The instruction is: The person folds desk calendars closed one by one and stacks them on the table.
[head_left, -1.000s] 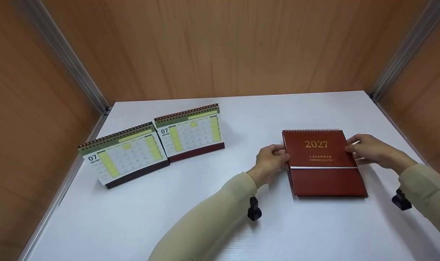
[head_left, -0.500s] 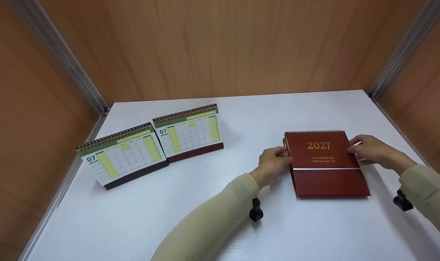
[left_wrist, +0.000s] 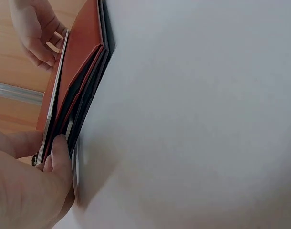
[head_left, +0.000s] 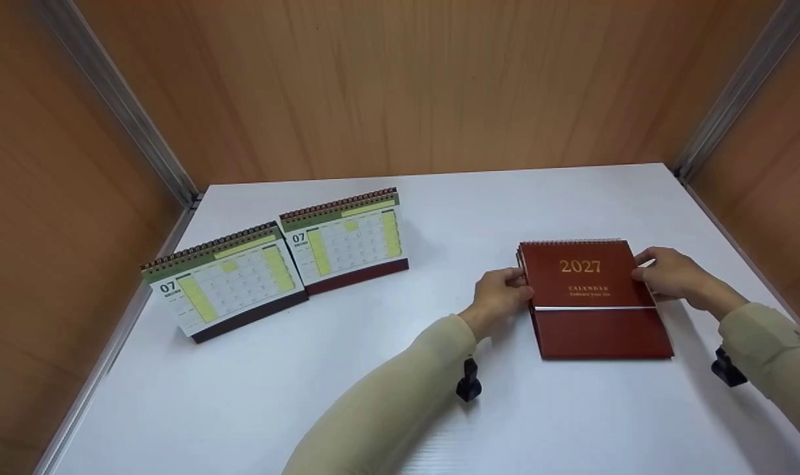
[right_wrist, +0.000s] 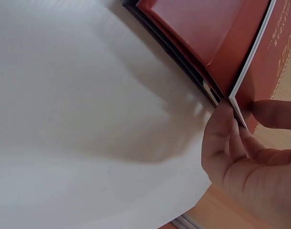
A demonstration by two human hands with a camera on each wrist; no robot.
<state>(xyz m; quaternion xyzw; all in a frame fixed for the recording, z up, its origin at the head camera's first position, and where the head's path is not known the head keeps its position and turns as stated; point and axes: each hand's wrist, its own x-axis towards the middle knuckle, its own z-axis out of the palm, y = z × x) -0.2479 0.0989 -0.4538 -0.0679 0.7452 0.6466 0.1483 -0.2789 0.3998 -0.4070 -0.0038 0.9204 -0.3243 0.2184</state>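
A red desk calendar [head_left: 581,277] with gold "2027" lettering and a wire spine along its far edge lies at the right of the table. On its left edge my left hand [head_left: 498,297] grips, thumb over the cover side and fingers at the stacked boards. The right edge is pinched by my right hand [head_left: 673,274]. In the left wrist view, the left hand [left_wrist: 31,181] holds several red and dark boards [left_wrist: 83,102] together near the spine. From the right wrist view, the right hand [right_wrist: 250,157] has its thumb over the cover and its fingers underneath.
Two desk calendars open at month 07 stand side by side at the left: one with a dark base [head_left: 231,280], the other with a dark red base [head_left: 347,244]. Wooden panels [head_left: 426,86] enclose the white table [head_left: 241,402] at the back and sides.
The red calendar has shifted slightly to the right and nearer, with both hands holding its edges throughout. A dark strip under its near edge no longer shows. The two standing calendars stay put.
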